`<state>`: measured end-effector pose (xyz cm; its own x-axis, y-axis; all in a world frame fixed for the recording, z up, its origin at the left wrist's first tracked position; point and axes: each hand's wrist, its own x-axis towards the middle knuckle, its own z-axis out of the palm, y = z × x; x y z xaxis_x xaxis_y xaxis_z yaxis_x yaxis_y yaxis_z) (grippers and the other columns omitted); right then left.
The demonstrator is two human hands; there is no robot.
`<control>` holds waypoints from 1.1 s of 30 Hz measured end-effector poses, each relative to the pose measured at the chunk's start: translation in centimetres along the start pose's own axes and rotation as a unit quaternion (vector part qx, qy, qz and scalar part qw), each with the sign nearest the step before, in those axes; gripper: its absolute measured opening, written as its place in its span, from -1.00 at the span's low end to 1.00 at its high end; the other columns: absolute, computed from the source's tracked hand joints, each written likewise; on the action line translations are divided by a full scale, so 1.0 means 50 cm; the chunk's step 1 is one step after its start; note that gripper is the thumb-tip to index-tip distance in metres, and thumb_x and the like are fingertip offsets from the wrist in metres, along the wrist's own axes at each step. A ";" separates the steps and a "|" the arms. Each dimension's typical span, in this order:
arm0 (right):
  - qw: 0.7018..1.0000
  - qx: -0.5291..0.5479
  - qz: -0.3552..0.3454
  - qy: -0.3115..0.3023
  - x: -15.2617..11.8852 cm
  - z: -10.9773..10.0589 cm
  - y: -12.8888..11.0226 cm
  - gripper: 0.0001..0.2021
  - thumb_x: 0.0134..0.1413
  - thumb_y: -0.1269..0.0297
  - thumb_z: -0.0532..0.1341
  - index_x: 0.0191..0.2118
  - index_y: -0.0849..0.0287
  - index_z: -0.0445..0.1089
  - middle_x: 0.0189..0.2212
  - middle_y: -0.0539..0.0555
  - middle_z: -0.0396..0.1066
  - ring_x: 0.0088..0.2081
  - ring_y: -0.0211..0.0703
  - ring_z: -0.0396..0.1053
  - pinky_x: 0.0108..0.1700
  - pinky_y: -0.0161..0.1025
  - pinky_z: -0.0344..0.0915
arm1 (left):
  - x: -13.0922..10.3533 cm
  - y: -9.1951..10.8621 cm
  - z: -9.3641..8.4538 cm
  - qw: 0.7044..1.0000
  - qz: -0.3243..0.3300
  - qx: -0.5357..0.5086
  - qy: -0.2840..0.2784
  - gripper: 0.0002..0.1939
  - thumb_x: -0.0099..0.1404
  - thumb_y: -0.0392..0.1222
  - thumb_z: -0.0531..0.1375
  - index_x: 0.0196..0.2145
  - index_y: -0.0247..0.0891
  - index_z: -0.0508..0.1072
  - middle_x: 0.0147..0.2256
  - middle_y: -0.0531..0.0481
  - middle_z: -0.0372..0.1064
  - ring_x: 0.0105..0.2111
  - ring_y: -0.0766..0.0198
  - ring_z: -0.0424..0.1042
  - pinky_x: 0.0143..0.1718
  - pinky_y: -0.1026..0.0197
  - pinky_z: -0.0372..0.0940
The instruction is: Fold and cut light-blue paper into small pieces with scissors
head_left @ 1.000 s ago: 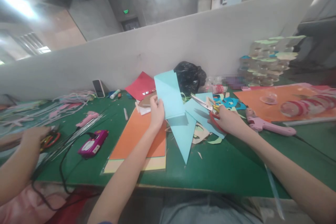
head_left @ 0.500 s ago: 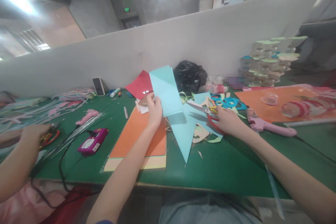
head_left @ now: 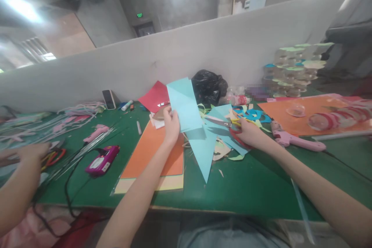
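My left hand (head_left: pixel 172 124) pinches the left edge of a folded light blue paper (head_left: pixel 186 104), holding it up above the table. My right hand (head_left: pixel 245 131) grips scissors (head_left: pixel 236 124) with red and yellow handles. Their blades point left toward the paper and lie close to its right side. A pointed light blue piece (head_left: pixel 205 155) reaches down below the folded paper; whether the two are joined I cannot make out. Behind the scissors lie paper scraps (head_left: pixel 222 151) and blue cut-offs (head_left: pixel 252 115).
Orange sheets (head_left: pixel 157 151) lie under my left forearm. A pink glue gun (head_left: pixel 299 139) rests to the right, before plastic bottles (head_left: pixel 322 120). Left are a magenta box (head_left: pixel 102 161), another glue gun (head_left: pixel 96 133) and a co-worker's hand (head_left: pixel 30 151). A black bag (head_left: pixel 209 87) stands at the back.
The scissors' blades look closer together than before and sit slightly further left. The view has shifted a little; my left hand keeps the same hold on the paper.
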<state>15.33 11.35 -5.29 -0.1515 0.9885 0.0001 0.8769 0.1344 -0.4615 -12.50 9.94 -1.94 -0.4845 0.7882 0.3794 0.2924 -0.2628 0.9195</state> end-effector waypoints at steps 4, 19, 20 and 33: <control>0.993 0.114 0.011 -0.012 -0.004 -0.015 0.002 -0.63 0.12 0.12 0.22 -0.02 0.21 0.28 -0.12 0.27 0.53 -0.20 0.05 0.50 -0.29 -0.22 0.33 | -0.001 -0.001 0.000 1.000 -0.007 0.004 -0.005 -0.84 0.41 -0.24 0.02 -0.05 -0.16 0.22 -0.08 -0.09 0.42 -0.11 0.24 0.44 -0.11 0.20 0.31; 0.892 0.449 -0.015 0.046 -0.060 -0.090 -0.041 -0.67 -0.05 0.03 0.32 -0.35 0.05 0.18 -0.52 -0.09 0.23 -0.49 -0.20 0.25 -0.45 -0.24 0.23 | -0.031 0.014 0.026 0.996 -0.028 0.012 -0.080 -0.85 0.40 -0.26 -0.01 -0.07 -0.16 0.18 -0.24 0.00 0.35 -0.31 0.27 0.35 -0.22 0.22 0.24; 0.881 0.471 -0.017 0.042 -0.062 -0.091 -0.043 -0.71 -0.03 0.04 0.30 -0.33 0.05 0.22 -0.50 -0.06 0.28 -0.45 -0.15 0.32 -0.40 -0.22 0.28 | -0.033 0.011 0.028 0.996 -0.022 0.014 -0.086 -0.84 0.40 -0.25 -0.02 -0.06 -0.16 0.18 -0.24 0.00 0.35 -0.30 0.27 0.35 -0.22 0.22 0.24; 0.799 0.597 -0.060 0.022 -0.093 -0.113 -0.048 -0.76 -0.04 0.21 0.26 -0.26 0.02 0.20 -0.35 -0.01 0.36 -0.36 -0.10 0.36 -0.32 -0.19 0.34 | -0.075 -0.001 0.064 0.991 -0.024 0.005 -0.135 -0.82 0.37 -0.28 0.03 -0.07 -0.17 0.23 -0.33 0.05 0.36 -0.41 0.31 0.34 -0.26 0.22 0.27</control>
<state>16.53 6.82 0.83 -0.1633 0.9784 0.1271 -0.2084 0.0917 -0.9737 -8.05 8.78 -3.76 -0.2605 0.9199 0.2932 0.2835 -0.2174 0.9340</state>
